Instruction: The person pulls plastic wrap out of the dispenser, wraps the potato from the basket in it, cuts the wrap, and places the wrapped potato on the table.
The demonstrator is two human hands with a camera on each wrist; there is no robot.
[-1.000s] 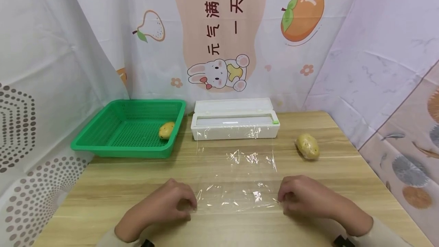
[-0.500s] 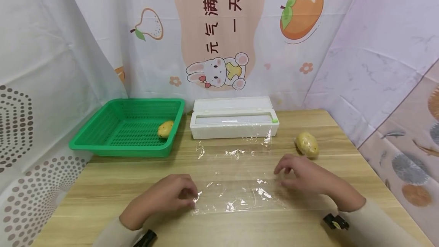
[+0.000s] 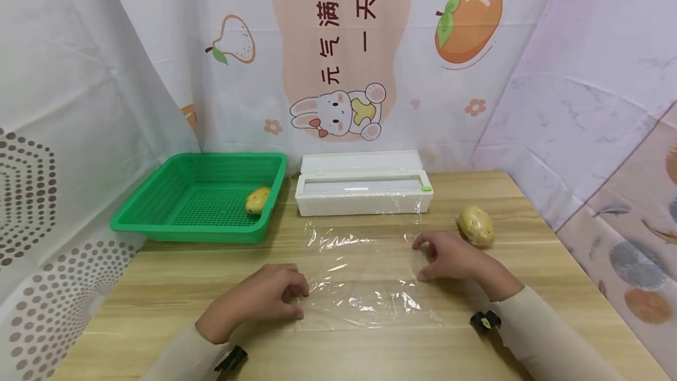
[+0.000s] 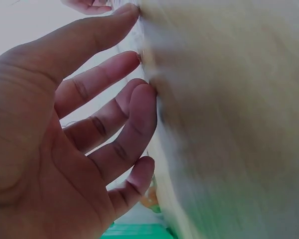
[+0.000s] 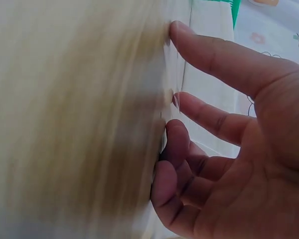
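Observation:
A sheet of clear plastic wrap lies on the wooden table, running forward from a white wrap dispenser box whose lid stands up. My left hand rests at the sheet's near left corner, thumb and fingers apart and fingertips down at the surface. At the sheet's right edge, farther forward, is my right hand. Its thumb and forefinger stand apart in the right wrist view, fingertips against the surface, with a bit of film by the forefinger. A potato with a shiny film over it lies just beyond the right hand.
A green plastic basket stands at the back left, holding another potato. A small green slider sits at the dispenser's right end. Printed curtains hang behind the table and along both sides.
My right hand has left the sheet's near right corner and moved forward and inward along its right edge. My left hand has stayed near the left corner. Creases in the wrap have shifted.

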